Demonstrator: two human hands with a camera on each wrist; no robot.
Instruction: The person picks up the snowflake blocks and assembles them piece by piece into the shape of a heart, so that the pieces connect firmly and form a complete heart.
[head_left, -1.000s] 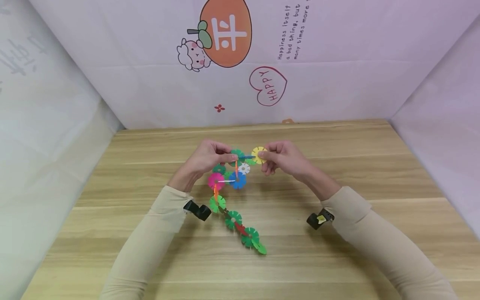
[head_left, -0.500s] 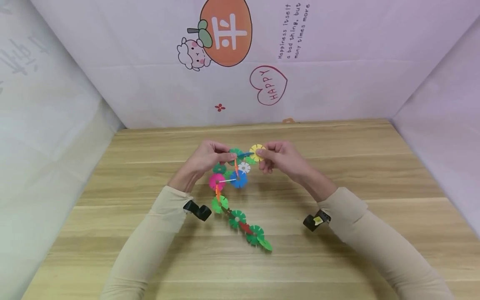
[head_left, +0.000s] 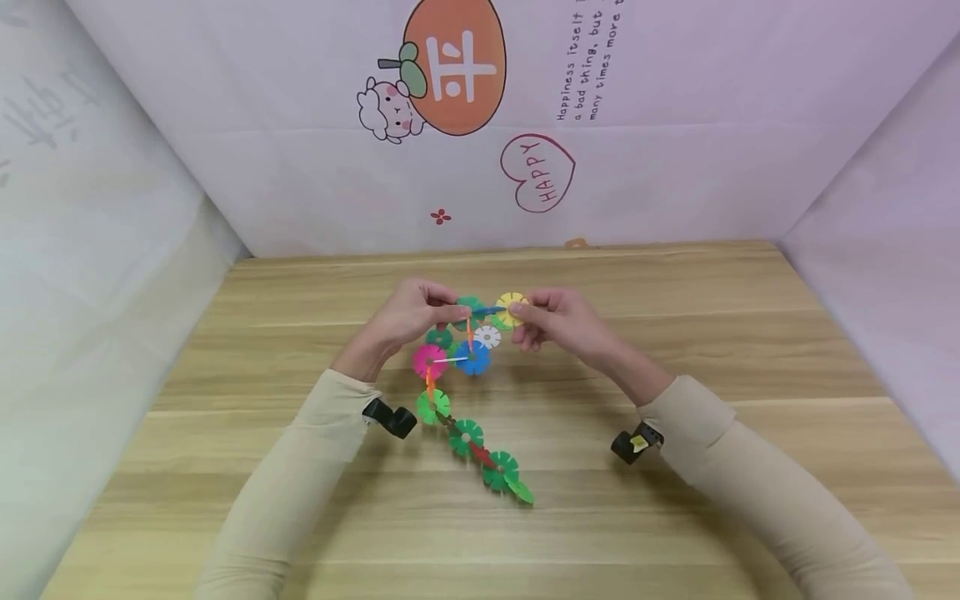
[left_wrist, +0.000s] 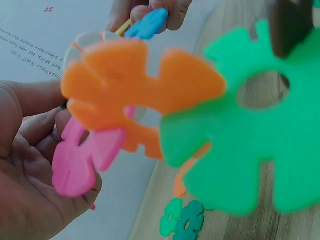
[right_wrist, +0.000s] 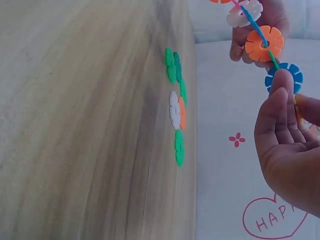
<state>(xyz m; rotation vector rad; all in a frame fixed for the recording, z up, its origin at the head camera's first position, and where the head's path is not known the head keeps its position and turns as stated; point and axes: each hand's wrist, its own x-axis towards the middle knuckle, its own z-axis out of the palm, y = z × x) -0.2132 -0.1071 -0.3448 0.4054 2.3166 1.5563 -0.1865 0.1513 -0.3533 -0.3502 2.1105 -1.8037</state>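
My left hand [head_left: 416,317] pinches a green notched disc [head_left: 468,307] of a linked plastic chain. With thumb and fingers, my right hand [head_left: 561,325] holds a yellow disc [head_left: 512,305], which meets a blue disc [right_wrist: 295,75] seen nearly edge-on in the head view. How deep their slots sit is too small to tell. From the left hand the chain hangs down through a larger-looking blue disc [head_left: 472,358], a pink disc [head_left: 429,362] and a light green disc [head_left: 432,406] to its green tail [head_left: 500,472]. An orange disc [left_wrist: 110,75] looms close in the left wrist view.
Behind the chain, several loose discs lie on the wooden table [head_left: 675,350], among them a white disc [head_left: 487,337] and a dark green disc [head_left: 439,337]. A printed white sheet [head_left: 660,183] rises at the table's back edge; more white sheeting stands on both sides.
My right hand has shifted slightly left with the yellow disc, nearer the green one. The chain's tail swung right and then back left. My left hand keeps its pinch.
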